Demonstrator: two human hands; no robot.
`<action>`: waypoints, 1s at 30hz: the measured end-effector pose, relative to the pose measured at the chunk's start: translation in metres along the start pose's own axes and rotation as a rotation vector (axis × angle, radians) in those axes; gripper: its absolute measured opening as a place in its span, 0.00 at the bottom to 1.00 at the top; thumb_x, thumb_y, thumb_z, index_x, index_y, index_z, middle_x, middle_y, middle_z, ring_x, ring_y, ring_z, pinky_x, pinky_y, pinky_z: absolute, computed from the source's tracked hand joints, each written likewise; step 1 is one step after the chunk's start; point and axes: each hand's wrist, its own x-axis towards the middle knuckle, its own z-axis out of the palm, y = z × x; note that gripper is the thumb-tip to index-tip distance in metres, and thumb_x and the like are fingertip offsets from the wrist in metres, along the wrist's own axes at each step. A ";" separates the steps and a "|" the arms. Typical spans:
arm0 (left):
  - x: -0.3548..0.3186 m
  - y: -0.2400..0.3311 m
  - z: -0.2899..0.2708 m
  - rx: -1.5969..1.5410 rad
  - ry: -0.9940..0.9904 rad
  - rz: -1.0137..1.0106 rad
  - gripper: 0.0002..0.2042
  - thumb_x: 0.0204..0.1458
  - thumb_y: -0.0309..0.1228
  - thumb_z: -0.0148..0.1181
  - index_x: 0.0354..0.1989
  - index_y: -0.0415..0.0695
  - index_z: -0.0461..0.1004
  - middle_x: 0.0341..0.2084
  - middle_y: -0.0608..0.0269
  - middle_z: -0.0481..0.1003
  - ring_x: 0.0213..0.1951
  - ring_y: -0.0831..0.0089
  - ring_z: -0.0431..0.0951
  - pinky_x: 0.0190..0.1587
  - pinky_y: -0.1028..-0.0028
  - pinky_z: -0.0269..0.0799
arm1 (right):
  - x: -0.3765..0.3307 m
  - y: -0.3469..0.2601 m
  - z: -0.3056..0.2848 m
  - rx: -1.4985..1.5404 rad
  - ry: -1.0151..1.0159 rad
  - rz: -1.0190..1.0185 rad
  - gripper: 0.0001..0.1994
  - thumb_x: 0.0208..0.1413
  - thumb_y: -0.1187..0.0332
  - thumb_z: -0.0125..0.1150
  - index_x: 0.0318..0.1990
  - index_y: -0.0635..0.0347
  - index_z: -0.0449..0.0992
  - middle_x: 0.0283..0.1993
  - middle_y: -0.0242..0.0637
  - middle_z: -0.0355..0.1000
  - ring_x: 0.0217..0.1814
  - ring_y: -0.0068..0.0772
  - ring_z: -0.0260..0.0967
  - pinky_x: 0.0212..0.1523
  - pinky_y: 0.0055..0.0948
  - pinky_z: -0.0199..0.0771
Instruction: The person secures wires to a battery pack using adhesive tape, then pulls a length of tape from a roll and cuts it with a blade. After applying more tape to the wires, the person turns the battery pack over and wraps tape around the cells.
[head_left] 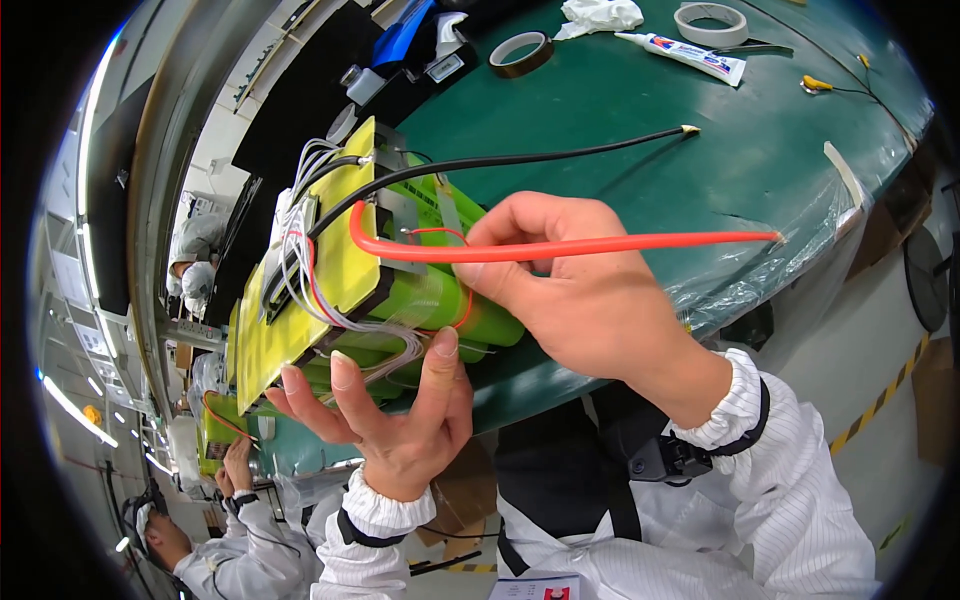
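A battery pack of green cylindrical cells point(490, 318) with a yellow board point(345, 187) on its side stands tilted before me. White thin wires point(296, 235) run over the board and bend round its lower corner. My right hand point(570, 285) is closed in a pinch at the cells, at a thin red wire point(440, 231) looping there; its fingertips are partly hidden. A thick red cable point(600, 246) crosses in front of that hand. Above it, a thick black cable point(540, 158) reaches out to the right. My left hand point(405, 420) has its fingers spread against the pack's near lower edge, by the wire bundle.
The green mat point(620, 130) covers the table. On its far side lie tape rolls point(521, 54), a white tube point(690, 58), and crumpled tissue point(598, 16). Clear plastic film point(740, 270) hangs over the right edge. Another person point(240, 545) works at lower left beside another green pack point(222, 425).
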 end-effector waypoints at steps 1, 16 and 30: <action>-0.001 0.000 0.000 0.003 0.002 -0.004 0.18 0.49 0.33 0.64 0.51 0.57 0.79 0.71 0.39 0.43 0.69 0.28 0.38 0.65 0.32 0.41 | 0.001 0.001 0.002 0.003 0.003 0.001 0.08 0.57 0.71 0.66 0.38 0.67 0.77 0.31 0.30 0.75 0.32 0.15 0.68 0.32 0.18 0.70; -0.004 0.002 0.000 -0.025 -0.038 -0.025 0.21 0.50 0.34 0.64 0.55 0.57 0.76 0.71 0.39 0.40 0.69 0.28 0.36 0.64 0.31 0.41 | 0.002 -0.003 -0.010 0.127 0.011 0.000 0.10 0.53 0.72 0.65 0.39 0.71 0.79 0.30 0.37 0.78 0.31 0.22 0.74 0.33 0.23 0.74; -0.008 0.000 0.003 -0.023 -0.076 -0.032 0.21 0.51 0.38 0.62 0.56 0.59 0.76 0.72 0.40 0.38 0.70 0.29 0.36 0.65 0.31 0.38 | -0.016 0.017 -0.002 0.162 -0.053 -0.030 0.07 0.55 0.75 0.66 0.40 0.67 0.78 0.34 0.30 0.76 0.35 0.17 0.71 0.38 0.20 0.73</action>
